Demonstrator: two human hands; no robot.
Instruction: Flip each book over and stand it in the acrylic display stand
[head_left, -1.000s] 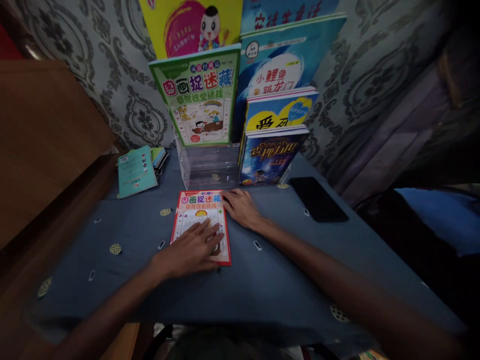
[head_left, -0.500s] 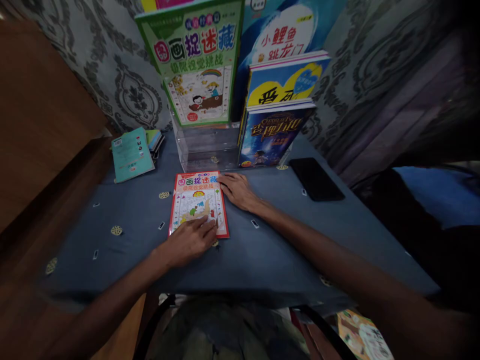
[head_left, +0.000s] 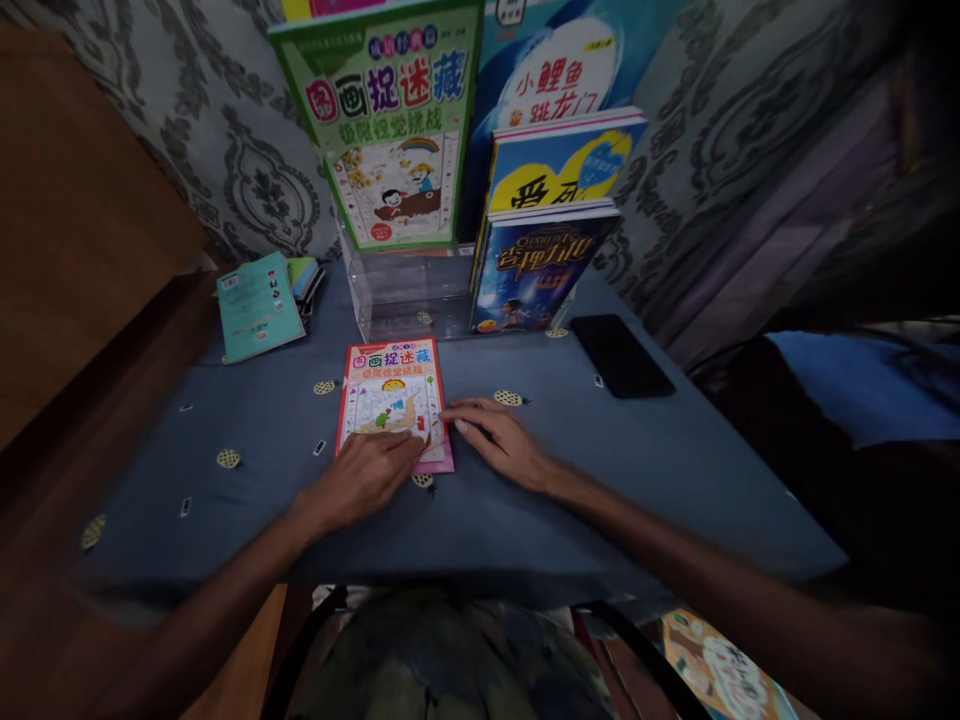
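A thin picture book [head_left: 394, 390] with a red border and a sun on its cover lies face up in front of me. My left hand [head_left: 371, 475] rests over its lower part, fingers stretched out toward the lower right corner and thumb hidden. Near that corner the cover looks slightly raised, and a strip of pink page shows beneath. My right hand [head_left: 499, 440] is at the book's right edge, index fingertip touching it and thumb held apart below. Whether any page is pinched there is hard to see.
Behind the book, a clear plastic stand [head_left: 409, 295] bears a green picture book [head_left: 405, 130] and several others, including a dark blue book [head_left: 536, 265]. A black phone [head_left: 622, 355] lies to the right. Teal booklets [head_left: 261, 305] are stacked at left on the grey-blue tablecloth [head_left: 262, 420].
My right hand has slid down from the book's upper right corner along its edge. The cover's lower right corner has lifted, showing pink below. My left hand has shifted slightly.
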